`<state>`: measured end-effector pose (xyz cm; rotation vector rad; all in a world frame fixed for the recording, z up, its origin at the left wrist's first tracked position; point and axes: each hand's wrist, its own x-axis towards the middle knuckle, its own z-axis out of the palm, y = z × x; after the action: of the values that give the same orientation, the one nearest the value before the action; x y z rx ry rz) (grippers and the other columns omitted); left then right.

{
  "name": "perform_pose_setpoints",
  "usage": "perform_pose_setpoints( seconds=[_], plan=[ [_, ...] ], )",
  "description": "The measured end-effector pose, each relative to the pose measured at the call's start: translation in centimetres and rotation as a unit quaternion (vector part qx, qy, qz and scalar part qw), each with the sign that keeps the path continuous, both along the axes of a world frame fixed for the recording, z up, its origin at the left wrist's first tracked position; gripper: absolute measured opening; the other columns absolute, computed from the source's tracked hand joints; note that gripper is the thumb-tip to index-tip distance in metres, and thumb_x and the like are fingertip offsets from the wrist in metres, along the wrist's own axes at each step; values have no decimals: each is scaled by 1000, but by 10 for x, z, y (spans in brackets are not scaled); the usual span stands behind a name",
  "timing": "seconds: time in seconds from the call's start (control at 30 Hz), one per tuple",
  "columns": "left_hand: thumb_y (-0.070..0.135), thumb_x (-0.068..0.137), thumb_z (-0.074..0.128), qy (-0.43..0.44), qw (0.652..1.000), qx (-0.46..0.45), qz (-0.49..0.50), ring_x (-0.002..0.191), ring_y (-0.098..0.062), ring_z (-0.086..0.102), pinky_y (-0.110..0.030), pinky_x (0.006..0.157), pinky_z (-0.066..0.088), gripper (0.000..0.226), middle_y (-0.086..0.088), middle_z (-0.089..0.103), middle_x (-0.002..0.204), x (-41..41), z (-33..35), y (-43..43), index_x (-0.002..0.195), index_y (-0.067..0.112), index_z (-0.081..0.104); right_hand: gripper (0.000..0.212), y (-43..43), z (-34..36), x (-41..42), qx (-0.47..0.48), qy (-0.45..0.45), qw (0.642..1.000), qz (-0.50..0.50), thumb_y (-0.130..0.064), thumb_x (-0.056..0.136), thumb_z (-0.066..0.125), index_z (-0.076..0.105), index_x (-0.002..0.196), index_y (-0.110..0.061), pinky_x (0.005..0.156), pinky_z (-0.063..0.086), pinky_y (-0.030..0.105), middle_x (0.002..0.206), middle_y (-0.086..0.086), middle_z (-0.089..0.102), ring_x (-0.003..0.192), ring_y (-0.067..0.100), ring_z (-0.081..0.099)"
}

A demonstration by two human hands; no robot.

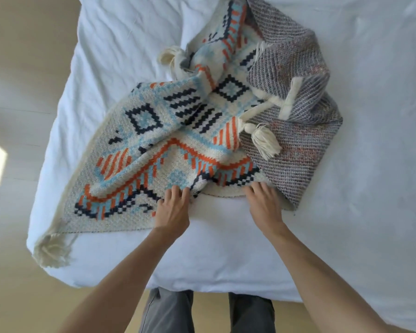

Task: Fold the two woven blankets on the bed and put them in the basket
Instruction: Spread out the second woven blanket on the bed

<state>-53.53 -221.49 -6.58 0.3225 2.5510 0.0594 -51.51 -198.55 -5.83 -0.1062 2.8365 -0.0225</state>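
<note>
A woven blanket with orange, light blue and navy patterns lies crumpled on the white bed. Parts of it show a grey-purple striped side, and cream tassels hang at its corners. I cannot tell whether the grey-purple part is a second blanket. My left hand touches the patterned blanket's near edge, fingers over the fabric. My right hand rests at the near edge beside the grey-purple part, fingertips under or on the cream hem. No basket is in view.
The bed's near edge is just in front of my legs. Beige floor lies to the left and below. One tasselled blanket corner hangs off the bed's near-left corner.
</note>
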Motion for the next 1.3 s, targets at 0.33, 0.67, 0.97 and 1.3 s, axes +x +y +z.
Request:
perform_pose_setpoints(
  seconds=[0.33,0.67,0.97,1.3],
  plan=[
    [14,83,46,-20,996,-74,34,113,-28,40,-36,88,44,49,-13,37,127,28,16,44,129,10,32,21,107,19,58,-34,-1,999,-5,12,53,69,64,69,-1,55,52,39,68,13,62,63,32,59],
    [13,81,45,-39,998,-9,56,109,-27,40,-35,90,41,44,-11,39,123,57,17,146,124,10,37,20,110,25,30,-149,10,984,93,6,70,62,67,89,0,79,51,39,96,14,64,90,31,58],
    [23,92,41,-35,988,84,128,112,-28,40,-40,86,45,35,-10,38,123,18,11,174,125,11,40,50,71,29,-58,-139,15,981,136,0,83,53,47,131,-13,103,34,44,137,14,45,127,32,37],
    [17,90,41,-40,987,122,92,106,-24,38,-35,86,44,36,-8,39,118,5,-9,172,126,11,40,47,63,13,-114,57,-68,986,140,-15,87,59,44,132,-15,104,29,49,136,12,47,123,32,41]
  ],
)
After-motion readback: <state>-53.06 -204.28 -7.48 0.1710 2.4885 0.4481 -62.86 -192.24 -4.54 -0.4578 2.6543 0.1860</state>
